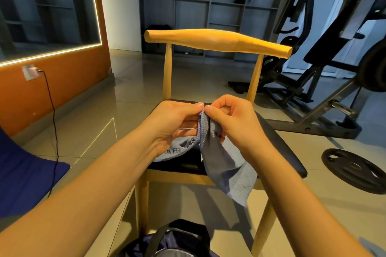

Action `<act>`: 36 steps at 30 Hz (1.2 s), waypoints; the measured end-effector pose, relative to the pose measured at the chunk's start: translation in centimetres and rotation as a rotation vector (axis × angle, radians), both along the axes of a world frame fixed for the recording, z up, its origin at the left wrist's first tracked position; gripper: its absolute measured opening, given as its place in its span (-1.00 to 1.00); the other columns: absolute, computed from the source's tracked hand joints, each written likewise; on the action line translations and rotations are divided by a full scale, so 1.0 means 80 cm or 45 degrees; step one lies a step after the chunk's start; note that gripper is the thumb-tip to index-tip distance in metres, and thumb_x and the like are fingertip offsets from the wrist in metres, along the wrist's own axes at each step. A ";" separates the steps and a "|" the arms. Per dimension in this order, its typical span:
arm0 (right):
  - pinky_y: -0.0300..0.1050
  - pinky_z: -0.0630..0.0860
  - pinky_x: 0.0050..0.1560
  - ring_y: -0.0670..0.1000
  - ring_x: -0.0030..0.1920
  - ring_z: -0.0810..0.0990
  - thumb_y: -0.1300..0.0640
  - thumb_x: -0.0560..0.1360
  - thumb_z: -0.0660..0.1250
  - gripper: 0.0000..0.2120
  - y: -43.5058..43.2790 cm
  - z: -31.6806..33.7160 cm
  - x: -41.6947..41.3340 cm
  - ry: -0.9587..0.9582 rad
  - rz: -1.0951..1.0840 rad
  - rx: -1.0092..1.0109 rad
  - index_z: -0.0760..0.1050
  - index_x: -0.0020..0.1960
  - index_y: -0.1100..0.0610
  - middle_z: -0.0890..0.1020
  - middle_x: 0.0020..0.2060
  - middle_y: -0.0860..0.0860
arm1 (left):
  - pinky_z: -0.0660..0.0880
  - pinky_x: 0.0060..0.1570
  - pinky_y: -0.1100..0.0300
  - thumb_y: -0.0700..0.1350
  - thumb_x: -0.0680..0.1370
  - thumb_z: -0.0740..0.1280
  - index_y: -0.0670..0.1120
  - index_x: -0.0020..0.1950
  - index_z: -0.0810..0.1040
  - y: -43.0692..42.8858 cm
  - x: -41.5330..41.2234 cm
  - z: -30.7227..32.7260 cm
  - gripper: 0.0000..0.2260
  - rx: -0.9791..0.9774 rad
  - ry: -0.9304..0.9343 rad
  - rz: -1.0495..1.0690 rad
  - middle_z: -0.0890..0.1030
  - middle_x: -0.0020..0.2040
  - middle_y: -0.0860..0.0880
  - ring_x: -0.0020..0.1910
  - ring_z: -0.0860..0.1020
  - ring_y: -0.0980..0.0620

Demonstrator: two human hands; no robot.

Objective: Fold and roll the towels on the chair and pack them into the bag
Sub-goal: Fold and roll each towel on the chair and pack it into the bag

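A grey-blue towel (226, 162) with dark lettering hangs in the air above the black seat of a wooden chair (277, 144). My left hand (173, 123) and my right hand (231, 119) pinch its top edge close together, thumbs nearly touching. One corner of the towel droops past the seat's front edge. A dark blue bag (177, 242) with a black strap lies open on the floor below, at the bottom of the view. No other towel shows on the seat.
A blue cloth or mat (23, 175) lies at the left. A black cable (54, 131) runs down from a wall socket. A weight plate (355, 169) lies on the tiles at right, beside a black gym machine (313, 81). Grey shelves line the back wall.
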State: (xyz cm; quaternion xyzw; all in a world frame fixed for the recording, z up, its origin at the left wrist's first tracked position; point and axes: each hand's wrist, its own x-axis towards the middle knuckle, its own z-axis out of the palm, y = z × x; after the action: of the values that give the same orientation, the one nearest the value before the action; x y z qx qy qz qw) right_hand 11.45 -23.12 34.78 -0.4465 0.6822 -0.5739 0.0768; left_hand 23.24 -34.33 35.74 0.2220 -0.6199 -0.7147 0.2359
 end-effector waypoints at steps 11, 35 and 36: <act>-0.25 0.50 -0.43 -0.04 -0.38 0.62 0.00 0.57 0.41 -0.84 0.018 0.017 -0.020 0.320 0.173 0.244 0.63 -0.04 0.10 0.65 -0.32 0.05 | 0.62 -0.08 0.29 -0.22 0.60 0.38 -0.15 0.06 0.69 -0.007 0.001 -0.005 -0.89 -0.484 -0.067 -0.081 0.74 -0.14 0.02 -0.09 0.70 0.13; 0.00 0.68 -0.26 0.18 -0.07 0.73 0.24 0.65 0.28 -0.81 0.008 -0.044 -0.191 -1.353 -0.230 -0.561 0.51 0.22 0.31 0.65 0.11 0.27 | 0.56 -0.14 0.05 0.22 0.44 0.44 0.10 -0.05 0.44 -0.032 -0.032 -0.118 -0.71 -1.809 -0.781 0.017 0.51 -0.13 0.12 -0.15 0.51 0.05; 0.00 0.67 -0.28 0.19 -0.06 0.72 0.24 0.65 0.28 -0.79 0.009 -0.050 -0.196 -1.360 -0.248 -0.553 0.50 0.25 0.31 0.65 0.13 0.27 | 0.56 -0.11 0.06 0.16 0.47 0.43 0.09 -0.05 0.47 -0.033 -0.031 -0.120 -0.78 -1.807 -0.766 0.032 0.50 -0.11 0.12 -0.11 0.51 0.04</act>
State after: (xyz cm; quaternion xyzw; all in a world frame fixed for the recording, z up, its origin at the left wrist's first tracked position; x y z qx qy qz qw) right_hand -4.26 -22.38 30.76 -0.0361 0.4535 -0.8506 0.2636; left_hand 20.73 -36.99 26.13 0.2093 -0.9647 -0.0522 0.1511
